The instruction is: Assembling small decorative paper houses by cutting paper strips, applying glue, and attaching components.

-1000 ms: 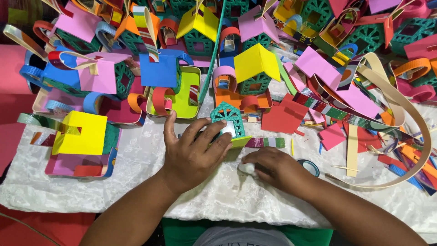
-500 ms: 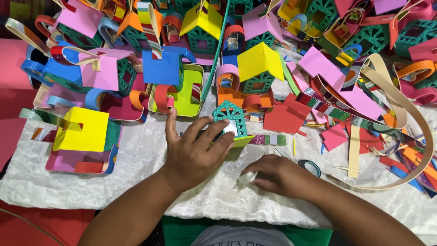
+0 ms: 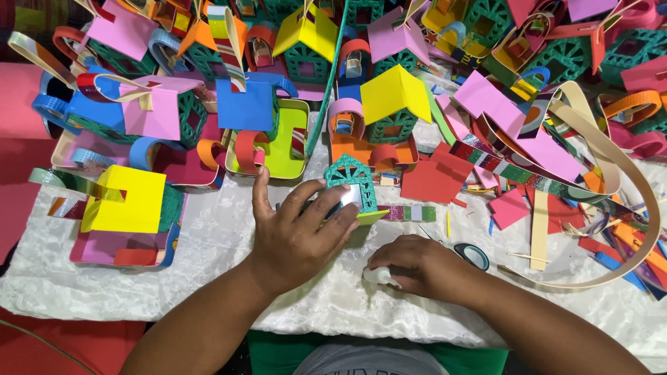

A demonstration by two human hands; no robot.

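My left hand (image 3: 300,232) presses down on a small teal foam house (image 3: 352,182) that lies on a light green base piece (image 3: 370,217), fingers spread over its lower part. My right hand (image 3: 420,266) rests on the white cloth (image 3: 208,243) just to the right and nearer me, closed around a small white glue bottle (image 3: 379,276) whose end pokes out to the left. A striped foam strip (image 3: 408,212) lies just right of the teal house.
Many finished foam houses with coloured roofs crowd the far side, such as a yellow-roofed one (image 3: 394,104) and a blue one (image 3: 246,104). Scissors (image 3: 472,255) lie right of my right hand. Loose strips, red scraps (image 3: 436,177) and a long beige band (image 3: 625,180) fill the right.
My left hand has settled further over the teal house. My right hand with the glue bottle has drawn slightly back toward me.
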